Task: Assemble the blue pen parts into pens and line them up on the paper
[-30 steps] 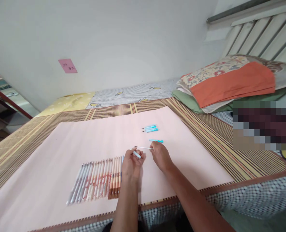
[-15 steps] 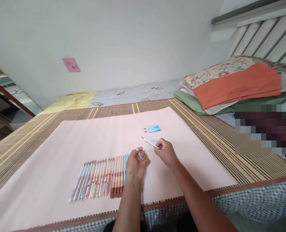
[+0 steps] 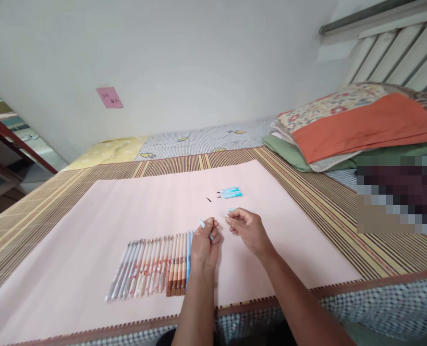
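My left hand is closed around a light blue pen barrel, whose upper end sticks out above the fingers. Just to its right, my right hand pinches a slim white pen refill, of which only a small bit shows at the fingertips. Up and left of that pinch is a short dark pointed piece; I cannot tell whether it joins the refill. Behind the right fingers lies a small blue piece, partly hidden. Beside my left wrist a row of pens lies side by side, its blue right end partly covered.
Blue pieces with dark tips lie farther back on the pink sheet. The sheet covers a striped mat. Folded bedding with an orange panel is piled at the right, and a pink note hangs on the wall.
My right hand has turned and its fingertips have come closer to my left hand. The white refill, clearly visible before, now barely shows. My left hand still holds the blue barrel.
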`<state>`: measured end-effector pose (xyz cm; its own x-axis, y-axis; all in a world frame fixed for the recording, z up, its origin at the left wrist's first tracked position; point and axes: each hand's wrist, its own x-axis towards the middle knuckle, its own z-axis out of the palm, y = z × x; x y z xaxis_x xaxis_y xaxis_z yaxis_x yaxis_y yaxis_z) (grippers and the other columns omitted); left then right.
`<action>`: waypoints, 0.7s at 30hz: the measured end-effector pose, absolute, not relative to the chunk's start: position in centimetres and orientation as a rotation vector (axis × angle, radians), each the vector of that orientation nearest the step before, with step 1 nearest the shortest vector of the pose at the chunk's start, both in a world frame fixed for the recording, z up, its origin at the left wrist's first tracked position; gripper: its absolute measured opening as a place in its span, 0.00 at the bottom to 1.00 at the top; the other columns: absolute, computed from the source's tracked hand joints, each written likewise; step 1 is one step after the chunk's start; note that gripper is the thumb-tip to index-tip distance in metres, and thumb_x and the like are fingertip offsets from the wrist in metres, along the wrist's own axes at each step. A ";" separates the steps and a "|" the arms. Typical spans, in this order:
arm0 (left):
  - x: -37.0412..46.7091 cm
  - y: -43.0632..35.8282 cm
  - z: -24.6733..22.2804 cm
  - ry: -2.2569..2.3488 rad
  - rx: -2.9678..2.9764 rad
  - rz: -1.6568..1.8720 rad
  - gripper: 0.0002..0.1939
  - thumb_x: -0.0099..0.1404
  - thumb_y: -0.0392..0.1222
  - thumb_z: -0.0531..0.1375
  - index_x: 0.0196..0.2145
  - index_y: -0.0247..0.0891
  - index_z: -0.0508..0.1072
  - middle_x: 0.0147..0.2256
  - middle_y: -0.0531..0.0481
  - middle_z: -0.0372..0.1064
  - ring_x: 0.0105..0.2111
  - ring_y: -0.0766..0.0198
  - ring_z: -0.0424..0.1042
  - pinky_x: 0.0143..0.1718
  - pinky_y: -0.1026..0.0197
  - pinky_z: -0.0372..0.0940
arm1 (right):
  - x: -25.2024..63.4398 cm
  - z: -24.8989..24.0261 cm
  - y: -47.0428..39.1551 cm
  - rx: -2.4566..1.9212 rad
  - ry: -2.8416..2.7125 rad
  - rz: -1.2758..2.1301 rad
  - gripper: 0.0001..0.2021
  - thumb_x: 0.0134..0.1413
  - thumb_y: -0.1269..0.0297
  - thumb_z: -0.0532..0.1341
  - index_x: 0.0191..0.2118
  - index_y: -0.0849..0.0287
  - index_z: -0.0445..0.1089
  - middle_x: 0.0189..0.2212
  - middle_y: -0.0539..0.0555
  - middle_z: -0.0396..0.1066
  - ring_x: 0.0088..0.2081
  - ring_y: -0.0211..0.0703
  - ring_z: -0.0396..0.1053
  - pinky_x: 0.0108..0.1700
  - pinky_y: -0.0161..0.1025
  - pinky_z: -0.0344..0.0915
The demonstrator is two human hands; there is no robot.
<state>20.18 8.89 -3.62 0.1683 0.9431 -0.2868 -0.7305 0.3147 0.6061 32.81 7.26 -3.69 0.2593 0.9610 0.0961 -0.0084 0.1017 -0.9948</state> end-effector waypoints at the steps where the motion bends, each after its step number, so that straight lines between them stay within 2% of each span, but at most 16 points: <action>1: 19.9 9.0 -3.5 0.674 0.332 1.232 0.12 0.53 0.35 0.73 0.28 0.31 0.72 0.26 0.52 0.67 0.18 0.79 0.53 0.16 0.74 0.46 | 33.2 -3.4 7.0 -1.244 -1.083 0.934 0.11 0.50 0.55 0.68 0.30 0.58 0.72 0.22 0.48 0.70 0.25 0.38 0.66 0.29 0.36 0.63; 5: 18.4 9.5 -2.8 0.604 0.214 1.250 0.08 0.63 0.32 0.66 0.28 0.31 0.71 0.26 0.53 0.64 0.18 0.79 0.54 0.16 0.75 0.48 | 34.2 -2.0 5.9 -1.311 -1.278 0.778 0.09 0.55 0.58 0.64 0.30 0.58 0.73 0.22 0.47 0.66 0.25 0.38 0.61 0.28 0.36 0.58; 11: 17.3 10.0 -2.2 0.607 0.137 1.339 0.13 0.73 0.31 0.55 0.28 0.31 0.69 0.26 0.52 0.63 0.18 0.79 0.55 0.16 0.75 0.49 | 34.1 -0.9 5.1 -1.345 -1.461 0.589 0.07 0.58 0.64 0.61 0.30 0.57 0.73 0.28 0.50 0.68 0.30 0.41 0.64 0.34 0.39 0.60; 14: 17.2 10.0 -2.1 0.609 0.119 1.340 0.15 0.75 0.31 0.51 0.28 0.31 0.68 0.26 0.52 0.63 0.18 0.79 0.55 0.15 0.75 0.49 | 33.9 -1.0 5.1 -1.353 -1.507 0.538 0.06 0.59 0.66 0.61 0.31 0.56 0.73 0.28 0.50 0.67 0.31 0.41 0.64 0.35 0.39 0.60; 21: 17.3 9.9 -2.1 0.639 0.110 1.361 0.15 0.74 0.31 0.52 0.28 0.31 0.68 0.26 0.53 0.63 0.18 0.79 0.54 0.15 0.75 0.49 | 34.0 -1.0 5.0 -1.328 -1.517 0.489 0.06 0.59 0.67 0.61 0.31 0.56 0.72 0.28 0.50 0.66 0.31 0.41 0.64 0.35 0.39 0.60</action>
